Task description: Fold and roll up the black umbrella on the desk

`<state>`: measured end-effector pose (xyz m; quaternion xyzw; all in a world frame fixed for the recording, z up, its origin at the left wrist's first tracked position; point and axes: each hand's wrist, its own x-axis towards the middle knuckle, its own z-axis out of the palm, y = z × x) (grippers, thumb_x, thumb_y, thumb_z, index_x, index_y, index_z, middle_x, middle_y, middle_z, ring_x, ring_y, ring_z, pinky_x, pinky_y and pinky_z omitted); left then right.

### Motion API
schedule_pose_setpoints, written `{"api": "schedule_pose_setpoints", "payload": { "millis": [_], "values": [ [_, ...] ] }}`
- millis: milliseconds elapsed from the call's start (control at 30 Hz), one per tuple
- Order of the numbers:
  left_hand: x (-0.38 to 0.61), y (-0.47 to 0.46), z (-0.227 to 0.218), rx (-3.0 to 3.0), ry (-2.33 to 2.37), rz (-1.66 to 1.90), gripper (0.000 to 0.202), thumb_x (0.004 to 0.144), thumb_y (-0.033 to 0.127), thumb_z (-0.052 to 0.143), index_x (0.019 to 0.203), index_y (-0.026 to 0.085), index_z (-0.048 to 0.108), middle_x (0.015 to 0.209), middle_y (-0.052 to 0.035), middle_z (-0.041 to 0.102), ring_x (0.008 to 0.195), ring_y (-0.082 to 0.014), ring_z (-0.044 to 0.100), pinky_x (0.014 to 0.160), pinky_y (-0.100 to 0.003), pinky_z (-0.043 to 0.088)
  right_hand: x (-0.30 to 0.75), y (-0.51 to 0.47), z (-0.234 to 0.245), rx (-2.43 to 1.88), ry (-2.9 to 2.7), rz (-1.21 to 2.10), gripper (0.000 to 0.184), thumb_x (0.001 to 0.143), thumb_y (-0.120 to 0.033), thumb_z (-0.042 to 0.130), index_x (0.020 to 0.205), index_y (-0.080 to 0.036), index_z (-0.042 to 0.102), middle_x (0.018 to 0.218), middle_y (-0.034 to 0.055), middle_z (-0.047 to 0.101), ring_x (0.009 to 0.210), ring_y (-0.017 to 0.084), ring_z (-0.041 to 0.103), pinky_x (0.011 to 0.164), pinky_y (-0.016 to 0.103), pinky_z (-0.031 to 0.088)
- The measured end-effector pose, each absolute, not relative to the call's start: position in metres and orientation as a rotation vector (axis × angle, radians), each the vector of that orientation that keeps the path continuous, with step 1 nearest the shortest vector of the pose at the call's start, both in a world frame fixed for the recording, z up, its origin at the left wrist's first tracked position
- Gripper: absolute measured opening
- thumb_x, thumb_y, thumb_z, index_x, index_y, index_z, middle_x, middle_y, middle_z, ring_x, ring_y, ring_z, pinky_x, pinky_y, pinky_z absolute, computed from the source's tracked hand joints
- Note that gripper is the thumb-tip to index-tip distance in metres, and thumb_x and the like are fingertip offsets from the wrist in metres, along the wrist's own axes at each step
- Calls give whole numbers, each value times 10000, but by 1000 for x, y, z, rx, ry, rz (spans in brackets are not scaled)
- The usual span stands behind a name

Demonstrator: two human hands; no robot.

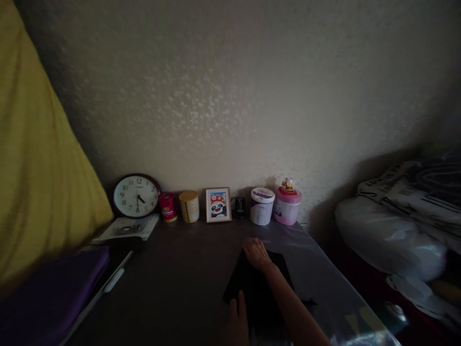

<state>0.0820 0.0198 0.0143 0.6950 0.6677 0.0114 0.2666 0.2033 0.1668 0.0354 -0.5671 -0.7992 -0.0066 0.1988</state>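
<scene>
1. Wall (234, 72): pale, patterned, fills the background.
2. Table (176, 274): dark top, shiny clear cover visible along right side. Room is dim.
3. Curtain (36, 144): yellow, hangs at left.
4. Plastic bag (385, 240): whitish, bulging, right of table.
5. Purple case (61, 293): on table, near left.
6. Black cloth (257, 288): main item. On table, right of centre, near side. Matte black, plain, spread roughly flat. Straight slanting left edge, narrower at far end than near. Far right corner shows past the right forearm. Too dark to read folds, seams or number of layers. Dark strip (309, 302) juts out right of the forearm; can't tell if it's attached.
7. Clock (137, 196): round, dark rim, white face, leaning at wall.
8. Right hand (256, 253): back up, over cloth's far edge, fingers bent. Can't tell if it pinches the cloth or just presses.
9. Left hand (238, 319): at cloth's near left edge, two fingers extended. Rest is in shadow; grip can't be told.
10. Back row, left to right: red tub (168, 207), yellow can (189, 206), panda picture (218, 205), white tub (261, 206), pink tub (287, 211).
11. Figurine (287, 184): on pink tub.
</scene>
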Motion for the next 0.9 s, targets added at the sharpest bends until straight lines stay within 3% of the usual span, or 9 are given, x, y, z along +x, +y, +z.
{"api": "schedule_pose_setpoints", "payload": {
  "millis": [167,300,633,900],
  "values": [
    [79,14,15,1919,1760,54,743,720,59,415,1386,162,101,1436,-169,229,1161,-257,474,877,-329,425,233,155,34,-1790,-1840,-139,317,848,-246,391,1091,-140,565,1089,99,621,1043,202,535,943,344,355],
    [76,6,17,1993,1754,203,678,779,90,381,1387,122,83,1430,-193,233,1178,-228,458,925,-299,385,281,124,29,-1935,-1562,-118,315,832,-295,375,1031,-168,583,1046,102,630,1015,208,558,890,326,404],
    [73,-3,29,2030,1731,245,619,826,119,354,1387,91,94,1409,-224,260,1158,-226,475,925,-291,378,290,54,15,-1872,-1335,443,452,751,-514,396,927,-159,614,882,94,683,860,244,633,737,331,462],
    [72,-3,32,2043,1713,257,619,823,111,362,1382,71,100,1403,-234,266,1128,-220,503,904,-278,395,268,57,29,-1756,-1331,430,425,707,-461,450,920,-142,631,870,108,684,847,268,628,743,359,457]
  ]
}}
